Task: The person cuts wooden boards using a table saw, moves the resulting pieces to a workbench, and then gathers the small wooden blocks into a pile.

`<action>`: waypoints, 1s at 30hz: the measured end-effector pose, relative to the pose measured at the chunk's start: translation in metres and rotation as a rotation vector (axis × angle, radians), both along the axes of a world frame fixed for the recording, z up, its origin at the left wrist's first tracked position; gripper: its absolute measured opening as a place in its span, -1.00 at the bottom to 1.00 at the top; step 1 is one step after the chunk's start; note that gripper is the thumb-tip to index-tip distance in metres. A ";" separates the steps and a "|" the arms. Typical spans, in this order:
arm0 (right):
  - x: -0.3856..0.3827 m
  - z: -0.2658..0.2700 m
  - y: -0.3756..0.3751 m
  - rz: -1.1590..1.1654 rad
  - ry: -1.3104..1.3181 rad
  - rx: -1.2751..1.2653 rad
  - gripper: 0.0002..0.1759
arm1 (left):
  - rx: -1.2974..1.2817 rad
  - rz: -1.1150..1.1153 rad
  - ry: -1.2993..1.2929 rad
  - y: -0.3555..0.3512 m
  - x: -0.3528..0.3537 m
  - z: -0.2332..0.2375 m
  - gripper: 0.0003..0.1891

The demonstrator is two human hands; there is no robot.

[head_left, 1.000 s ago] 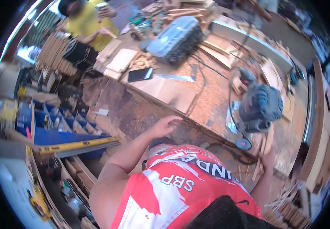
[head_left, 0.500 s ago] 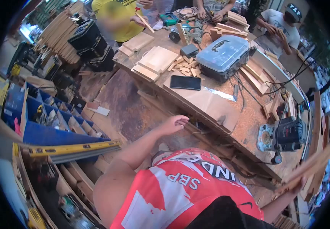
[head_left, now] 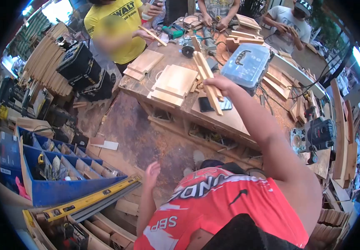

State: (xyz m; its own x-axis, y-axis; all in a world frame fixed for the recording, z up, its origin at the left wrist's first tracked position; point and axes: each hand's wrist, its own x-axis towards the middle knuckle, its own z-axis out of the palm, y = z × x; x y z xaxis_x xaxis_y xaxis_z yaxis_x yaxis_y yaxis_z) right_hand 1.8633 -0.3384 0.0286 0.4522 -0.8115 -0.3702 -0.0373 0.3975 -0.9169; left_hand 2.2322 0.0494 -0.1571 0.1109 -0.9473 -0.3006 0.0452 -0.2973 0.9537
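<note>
My right hand [head_left: 220, 85] is closed around a few narrow wooden strips [head_left: 207, 75], held tilted above the workbench [head_left: 246, 137]. Under the strips lies a black phone [head_left: 207, 104], partly covered by them and by my hand. Flat wooden panels [head_left: 175, 83] are stacked just left of the strips. Low on my left side, my left hand [head_left: 151, 171] hangs over the floor with nothing in it, its fingers loosely extended.
A clear-lidded toolbox [head_left: 246, 62] and a router [head_left: 319, 135] stand on the sawdust-covered bench. Across it, a person in a yellow shirt [head_left: 117, 33] holds a strip and a bottle; others work beyond. A blue divided bin [head_left: 71, 191] and a yellow level [head_left: 92, 200] are at left.
My right hand has swung from the far right up over the bench, bringing the wooden strips above the phone. My left hand has drawn back from the bench edge, down and left.
</note>
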 end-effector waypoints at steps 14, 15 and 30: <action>0.125 -0.062 -0.228 0.040 0.966 -0.430 -0.22 | 0.456 0.352 0.044 0.130 0.102 -0.096 -0.52; 0.129 -0.062 -0.232 0.039 0.965 -0.422 -0.22 | 0.435 0.311 -0.052 0.136 0.108 -0.117 -0.52; 0.129 -0.069 -0.250 0.032 1.154 -0.689 -0.49 | 0.381 -0.059 -0.257 -0.076 0.233 -0.103 -0.62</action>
State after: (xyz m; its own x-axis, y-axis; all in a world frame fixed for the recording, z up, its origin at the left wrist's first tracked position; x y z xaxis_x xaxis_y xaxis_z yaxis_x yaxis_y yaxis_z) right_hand 1.9926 -0.5884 -0.0403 0.1833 -0.9803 -0.0734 -0.9192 -0.1444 -0.3664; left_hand 2.4650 -0.0261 -0.2601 0.1770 -0.7818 -0.5979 -0.2059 -0.6235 0.7543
